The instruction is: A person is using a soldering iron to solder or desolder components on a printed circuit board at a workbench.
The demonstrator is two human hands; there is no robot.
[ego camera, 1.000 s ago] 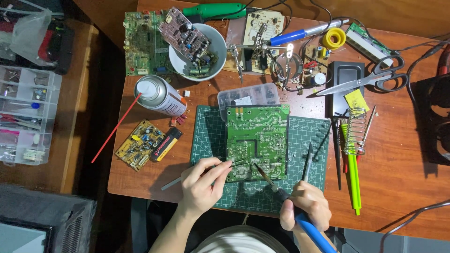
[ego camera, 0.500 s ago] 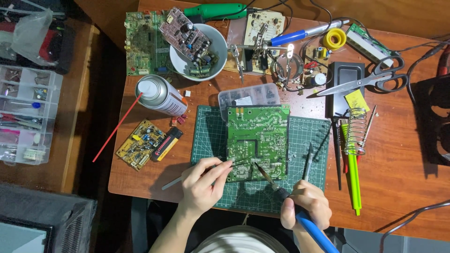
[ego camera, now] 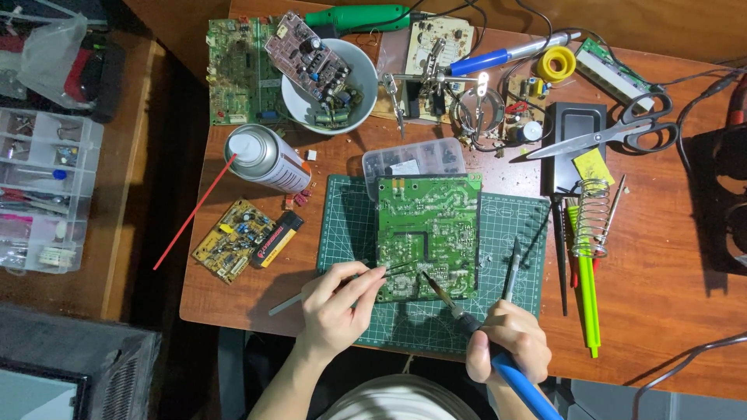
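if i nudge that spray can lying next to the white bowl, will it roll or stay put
The spray can lies on its side on the bare wooden table, so a sideways nudge would probably roll it. Its smooth metal wall looks slippery to grasp. The thin red straw sticking from its nozzle seems flexible and may drag or bend.

Spray can (ego camera: 264, 159) lying on its side, upper left of the desk: silver body, white cap, label with orange and red patches. Clear plastic box (ego camera: 412, 159) just above the green circuit board, white label on its lid. Clear plastic bag (ego camera: 48, 48) at far left on the side shelf, holding something red, possibly packaging. No screens or signs in view.
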